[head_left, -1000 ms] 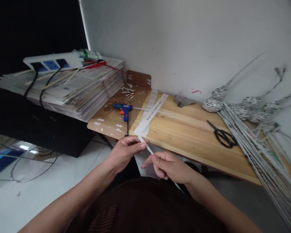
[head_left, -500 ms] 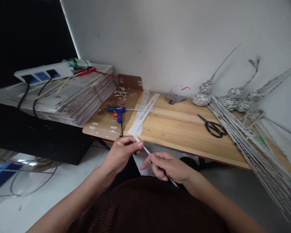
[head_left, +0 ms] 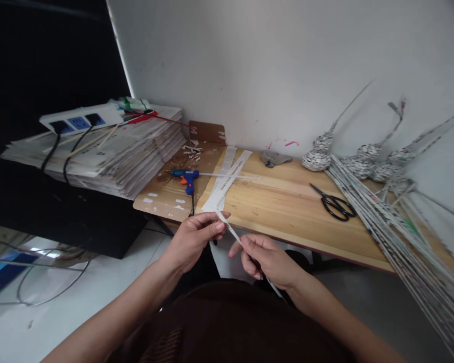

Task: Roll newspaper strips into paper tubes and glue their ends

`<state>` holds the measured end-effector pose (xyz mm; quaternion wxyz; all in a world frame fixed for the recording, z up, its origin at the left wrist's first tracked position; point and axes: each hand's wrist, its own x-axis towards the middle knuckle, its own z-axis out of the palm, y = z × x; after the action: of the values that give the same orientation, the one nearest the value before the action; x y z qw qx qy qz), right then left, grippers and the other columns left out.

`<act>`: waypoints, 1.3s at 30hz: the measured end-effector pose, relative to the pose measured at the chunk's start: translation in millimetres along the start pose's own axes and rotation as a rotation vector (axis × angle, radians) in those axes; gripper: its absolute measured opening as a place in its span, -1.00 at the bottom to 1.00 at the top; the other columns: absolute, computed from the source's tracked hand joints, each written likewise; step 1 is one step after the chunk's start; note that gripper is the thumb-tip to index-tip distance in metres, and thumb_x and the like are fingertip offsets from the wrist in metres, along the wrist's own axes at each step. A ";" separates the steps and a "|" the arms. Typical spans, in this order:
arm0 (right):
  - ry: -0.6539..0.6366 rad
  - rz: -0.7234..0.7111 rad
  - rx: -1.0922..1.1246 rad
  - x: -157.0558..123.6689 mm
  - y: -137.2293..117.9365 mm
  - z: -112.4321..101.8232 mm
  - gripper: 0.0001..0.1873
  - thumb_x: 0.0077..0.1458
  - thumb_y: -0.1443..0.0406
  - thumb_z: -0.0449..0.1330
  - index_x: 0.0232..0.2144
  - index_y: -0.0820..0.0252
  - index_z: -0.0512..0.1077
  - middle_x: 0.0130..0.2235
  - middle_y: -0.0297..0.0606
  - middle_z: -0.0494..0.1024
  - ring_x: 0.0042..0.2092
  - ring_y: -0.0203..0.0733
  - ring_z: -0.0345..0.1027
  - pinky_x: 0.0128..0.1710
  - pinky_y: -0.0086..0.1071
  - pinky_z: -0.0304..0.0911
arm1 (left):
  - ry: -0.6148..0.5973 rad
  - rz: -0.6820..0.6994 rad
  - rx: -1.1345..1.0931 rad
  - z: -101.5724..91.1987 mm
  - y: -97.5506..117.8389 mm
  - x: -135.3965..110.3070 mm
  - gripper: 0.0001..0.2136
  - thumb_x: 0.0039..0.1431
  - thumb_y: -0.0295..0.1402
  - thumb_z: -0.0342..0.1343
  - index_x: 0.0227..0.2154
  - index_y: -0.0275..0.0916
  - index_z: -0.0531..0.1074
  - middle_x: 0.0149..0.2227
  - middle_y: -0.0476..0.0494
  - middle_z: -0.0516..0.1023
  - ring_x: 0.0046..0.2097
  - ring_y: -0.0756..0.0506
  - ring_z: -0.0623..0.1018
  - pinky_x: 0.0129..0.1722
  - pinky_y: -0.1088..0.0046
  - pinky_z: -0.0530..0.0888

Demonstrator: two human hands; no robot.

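A thin rolled paper stick [head_left: 232, 231] runs slantwise between my two hands, just off the table's front edge. Its far end is flatter and wider, near the fingertips of my left hand [head_left: 202, 234], whose thumb and fingers are closed at it. My right hand [head_left: 267, 257] pinches the stick lower down, and its tail comes out below the palm toward my lap. Beyond my hands, flat paper strips [head_left: 227, 181] lie crossed on the table. A blue glue gun [head_left: 189, 180] rests left of them, with a pale glue stick in its back.
A power strip [head_left: 79, 120] sits on a tall newspaper stack [head_left: 144, 161] at left. Black-handled scissors [head_left: 336, 205] lie on the wooden table [head_left: 280, 201]. Woven paper gourd shapes [head_left: 318, 154] and a bundle of long paper sticks [head_left: 378, 227] occupy the right. A grey cloth [head_left: 274, 158] lies near the wall.
The view has shifted slightly, so the table things appear a little lower and to the right. Both hands still hold the paper stick, with more of it showing between them.
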<state>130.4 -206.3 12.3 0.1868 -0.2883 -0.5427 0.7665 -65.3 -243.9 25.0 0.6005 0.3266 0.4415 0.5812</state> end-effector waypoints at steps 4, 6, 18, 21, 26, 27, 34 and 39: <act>-0.022 0.011 0.020 -1.6 3.7 -3.8 -0.49 0.27 -0.04 0.04 -0.29 0.31 0.50 -0.68 -0.45 0.33 -0.69 -0.47 0.03 -0.68 -0.56 -0.04 | 0.031 -0.003 0.018 6.8 -1.7 7.1 -0.86 -0.09 -0.35 0.41 -0.41 -0.24 0.64 -0.28 -0.10 0.62 -0.41 0.10 0.43 -0.36 0.57 0.40; -0.043 0.015 0.063 -2.9 6.4 -7.8 -0.49 0.27 -0.04 0.05 -0.29 0.31 0.50 -0.69 -0.44 0.34 -0.70 -0.47 0.04 -0.70 -0.56 -0.04 | 0.025 -0.012 0.019 9.4 -2.9 10.4 -0.88 -0.10 -0.35 0.41 -0.48 -0.26 0.63 -0.29 -0.12 0.63 -0.41 0.09 0.43 -0.36 0.56 0.40; -0.169 0.013 0.233 -2.4 21.8 -27.9 -0.45 0.25 -0.05 0.07 -0.29 0.36 0.53 -0.70 -0.42 0.36 -0.72 -0.42 0.13 -0.73 -0.53 0.05 | -0.042 -0.115 0.103 6.6 -13.7 21.1 -0.73 -0.04 -0.22 0.39 -0.27 -0.24 0.65 -0.40 -0.12 0.56 -0.39 0.01 0.47 -0.34 0.53 0.44; -0.107 0.011 0.170 -6.0 22.1 -31.4 -0.43 0.25 -0.07 0.06 -0.27 0.36 0.53 -0.65 -0.39 0.39 -0.68 -0.44 0.18 -0.69 -0.57 0.09 | -0.012 -0.096 0.121 9.1 -13.3 27.1 -0.74 -0.07 -0.20 0.41 -0.35 -0.25 0.64 -0.42 -0.09 0.53 -0.40 0.01 0.46 -0.36 0.53 0.45; -0.080 -0.002 0.117 -13.5 24.2 -38.3 -0.38 0.24 -0.11 0.03 -0.28 0.37 0.51 -0.64 -0.36 0.40 -0.69 -0.45 0.16 -0.70 -0.57 0.06 | 0.005 -0.045 0.143 13.2 -9.5 35.4 -0.76 -0.08 -0.23 0.41 -0.34 -0.20 0.61 -0.41 -0.03 0.50 -0.41 0.02 0.46 -0.36 0.56 0.45; -0.107 0.001 0.144 -14.0 24.9 -40.2 -0.38 0.24 -0.11 0.03 -0.30 0.38 0.51 -0.64 -0.36 0.40 -0.70 -0.44 0.16 -0.71 -0.55 0.05 | 0.005 -0.052 0.150 14.4 -8.8 36.6 -0.74 -0.10 -0.22 0.42 -0.32 -0.20 0.61 -0.42 -0.04 0.49 -0.41 0.02 0.46 -0.36 0.55 0.45; -0.157 0.030 0.183 -15.3 26.9 -51.6 -0.39 0.22 -0.11 0.06 -0.29 0.38 0.50 -0.64 -0.36 0.41 -0.69 -0.41 0.17 -0.72 -0.52 0.02 | 0.007 -0.092 0.212 19.7 -4.3 45.0 -0.70 -0.17 -0.14 0.43 -0.39 -0.19 0.61 -0.51 -0.05 0.48 -0.45 -0.02 0.42 -0.44 0.51 0.42; -0.011 0.019 0.081 -21.9 27.3 -53.0 -0.43 0.25 -0.07 0.04 -0.28 0.36 0.51 -0.63 -0.39 0.38 -0.65 -0.46 0.13 -0.66 -0.54 -0.01 | 0.165 -0.111 0.218 15.9 -1.9 54.6 -0.67 -0.32 -0.09 0.47 -0.44 -0.12 0.62 -0.53 -0.02 0.46 -0.44 -0.06 0.41 -0.49 0.47 0.41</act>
<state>182.0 -190.3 -21.1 0.1878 -0.2814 -0.5096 0.7911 -53.7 -188.2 21.3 0.5545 0.3162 0.5670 0.5206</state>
